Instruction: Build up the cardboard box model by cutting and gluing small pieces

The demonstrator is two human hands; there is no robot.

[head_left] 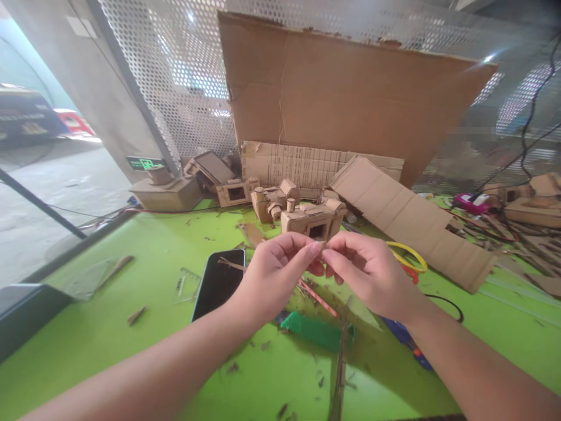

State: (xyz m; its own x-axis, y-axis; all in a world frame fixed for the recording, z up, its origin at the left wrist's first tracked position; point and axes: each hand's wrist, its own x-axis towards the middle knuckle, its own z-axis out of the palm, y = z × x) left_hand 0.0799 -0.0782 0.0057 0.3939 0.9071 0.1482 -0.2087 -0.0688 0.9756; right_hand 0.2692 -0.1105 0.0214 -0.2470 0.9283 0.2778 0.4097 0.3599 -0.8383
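Between their fingertips, my left hand [280, 272] and my right hand [366, 269] pinch a tiny piece of cardboard [323, 245]; both hands are closed and meet above the middle of the table. Just behind them stands a small cardboard model [293, 222] with a round knob on top and a dark opening in front. Below the hands lie a red-and-white pencil-like stick [322, 299] and a green plastic tool [311, 330]. A black phone [219, 283] rests beside my left hand. Yellow-handled scissors [409, 257] lie past my right hand, partly hidden.
More cardboard models [236, 193] sit at the back. A large cardboard sheet [350, 99] leans on the perforated screen, and a long strip [412, 225] slants down on the right. Cardboard scraps litter the green table [162, 356]. A magenta tool [473, 203] with cables lies far right.
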